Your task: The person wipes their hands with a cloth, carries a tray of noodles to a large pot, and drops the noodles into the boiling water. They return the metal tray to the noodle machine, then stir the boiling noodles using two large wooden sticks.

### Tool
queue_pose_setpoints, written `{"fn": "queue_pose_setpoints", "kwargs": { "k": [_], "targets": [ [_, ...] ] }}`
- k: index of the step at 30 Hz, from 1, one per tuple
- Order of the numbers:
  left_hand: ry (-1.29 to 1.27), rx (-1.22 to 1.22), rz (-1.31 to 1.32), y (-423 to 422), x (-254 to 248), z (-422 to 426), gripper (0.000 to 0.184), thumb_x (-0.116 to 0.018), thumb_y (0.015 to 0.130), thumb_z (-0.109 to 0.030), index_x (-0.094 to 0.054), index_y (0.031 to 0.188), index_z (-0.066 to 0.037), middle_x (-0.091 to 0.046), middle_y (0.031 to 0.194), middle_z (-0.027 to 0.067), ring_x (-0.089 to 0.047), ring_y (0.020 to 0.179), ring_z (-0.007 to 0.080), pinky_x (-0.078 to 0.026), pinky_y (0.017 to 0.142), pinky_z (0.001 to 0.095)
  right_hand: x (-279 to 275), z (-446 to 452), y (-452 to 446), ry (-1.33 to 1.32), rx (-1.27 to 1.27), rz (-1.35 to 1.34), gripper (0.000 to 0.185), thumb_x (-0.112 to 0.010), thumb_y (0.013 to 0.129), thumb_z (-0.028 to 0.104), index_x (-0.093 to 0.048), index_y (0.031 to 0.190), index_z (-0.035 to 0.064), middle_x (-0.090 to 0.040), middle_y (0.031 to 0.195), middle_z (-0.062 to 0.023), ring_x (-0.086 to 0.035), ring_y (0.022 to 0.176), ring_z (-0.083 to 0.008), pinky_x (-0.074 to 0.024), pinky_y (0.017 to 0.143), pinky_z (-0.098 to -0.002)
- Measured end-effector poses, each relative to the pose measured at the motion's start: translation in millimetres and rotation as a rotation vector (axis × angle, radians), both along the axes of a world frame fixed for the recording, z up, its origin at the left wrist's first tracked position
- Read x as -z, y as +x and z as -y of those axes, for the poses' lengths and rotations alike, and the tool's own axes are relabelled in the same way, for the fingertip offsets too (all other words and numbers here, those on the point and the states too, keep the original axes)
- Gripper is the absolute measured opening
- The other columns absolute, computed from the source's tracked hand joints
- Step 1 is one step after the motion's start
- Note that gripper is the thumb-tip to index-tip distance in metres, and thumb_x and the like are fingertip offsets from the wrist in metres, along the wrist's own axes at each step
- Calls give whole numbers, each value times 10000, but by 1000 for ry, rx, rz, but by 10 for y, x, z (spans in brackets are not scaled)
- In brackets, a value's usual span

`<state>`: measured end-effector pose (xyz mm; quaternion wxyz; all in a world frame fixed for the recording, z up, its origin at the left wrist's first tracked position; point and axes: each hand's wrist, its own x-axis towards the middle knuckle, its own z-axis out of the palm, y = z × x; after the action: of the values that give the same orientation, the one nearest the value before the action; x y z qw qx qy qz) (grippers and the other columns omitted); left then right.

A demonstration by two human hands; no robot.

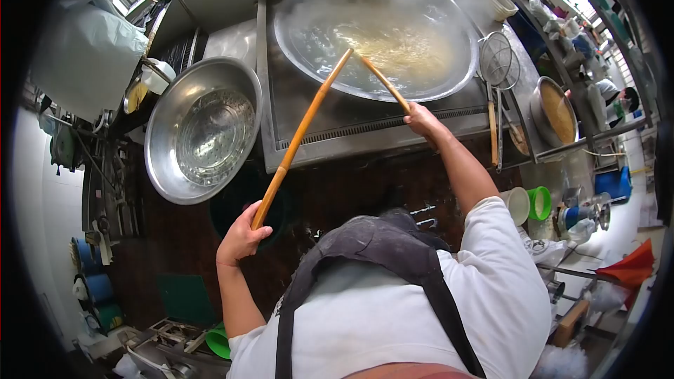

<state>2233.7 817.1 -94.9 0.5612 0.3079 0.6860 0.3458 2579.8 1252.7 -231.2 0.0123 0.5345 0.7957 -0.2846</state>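
My left hand [242, 234] is closed around the lower end of a long bamboo stick [300, 133], which slants up toward the near rim of a large steaming wok [298, 63]. A second wooden stick [385, 83] is gripped in my right hand [425, 125], just in front of that rim. The tips of both sticks come close together over the wok. Bubbling, cloudy yellowish liquid [400, 49] fills the wok, and steam hides its far side. Whether the tips touch the liquid, I cannot tell.
Left of the stove stands a wide metal basin [165, 147] with perforations in its base. Wire strainers [496, 60] with long handles hang or lean at the right, beside a metal bowl [558, 109] of brown contents. A green bucket [539, 203] sits lower right.
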Motion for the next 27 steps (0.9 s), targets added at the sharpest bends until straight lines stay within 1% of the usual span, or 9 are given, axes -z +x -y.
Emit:
{"fn": "queue_pose_setpoints", "kwargs": {
  "k": [5,11,13,15,17,21,23,25,27],
  "targets": [
    [43,-12,-7,51,-11,-249,679,-709,827,-56,-412,1437,-22,-497,719,-15,-419,435,77,-341,387,247,-282,121,86,44,-64,-49,245,-630,912,175,-544,1064,4,-657,978,-235,-640,961,-392,-496,817,-465],
    [60,-30,-2,297,60,-552,677,-701,831,-60,-407,1440,-18,-500,692,-14,-415,414,78,-345,379,252,-1279,-19,1388,142,-182,166,266,-679,884,150,-545,1083,37,-642,901,-228,-623,885,-413,-488,764,-486],
    [40,-26,-11,400,54,-688,675,-696,833,-62,-405,1440,-15,-502,684,-10,-420,414,81,-351,379,256,-1807,23,1915,125,-185,216,290,-706,866,172,-550,1077,48,-662,971,-217,-626,900,-423,-490,779,-506],
    [19,-22,-27,504,74,-809,671,-693,834,-65,-408,1439,-15,-500,677,-8,-423,415,84,-354,380,259,-2263,99,2360,102,-103,229,263,-709,842,141,-558,1029,33,-656,932,-218,-615,843,-425,-481,749,-504],
    [1,-13,-58,580,117,-933,665,-692,833,-69,-415,1436,-18,-497,671,-7,-425,415,87,-354,382,262,-2702,160,2550,6,123,302,219,-688,826,105,-566,987,21,-653,903,-229,-618,848,-440,-475,743,-507],
    [1,2,-79,768,109,-1212,660,-699,828,-74,-432,1430,-31,-493,669,-12,-426,417,90,-354,385,267,-2584,-137,3077,240,89,474,181,-645,822,87,-572,973,20,-656,902,-240,-621,886,-451,-482,763,-512],
    [-2,4,-72,842,103,-1333,655,-702,827,-74,-440,1426,-36,-487,669,-18,-428,420,89,-352,385,267,-2212,-478,3247,289,50,528,168,-630,826,91,-574,967,21,-659,915,-241,-621,909,-453,-489,778,-513],
    [32,13,-67,888,149,-1401,658,-703,829,-74,-436,1428,-37,-489,677,-17,-429,422,86,-350,384,263,-1820,-729,3196,211,50,509,168,-621,850,122,-569,988,40,-669,929,-228,-633,919,-441,-507,790,-506],
    [42,10,-57,942,158,-1429,669,-712,831,-90,-425,1433,-35,-494,678,-18,-426,414,81,-347,376,253,-1208,-979,3121,251,-71,405,170,-623,869,142,-556,989,41,-673,901,-221,-642,885,-437,-508,778,-513]
  ]
}}
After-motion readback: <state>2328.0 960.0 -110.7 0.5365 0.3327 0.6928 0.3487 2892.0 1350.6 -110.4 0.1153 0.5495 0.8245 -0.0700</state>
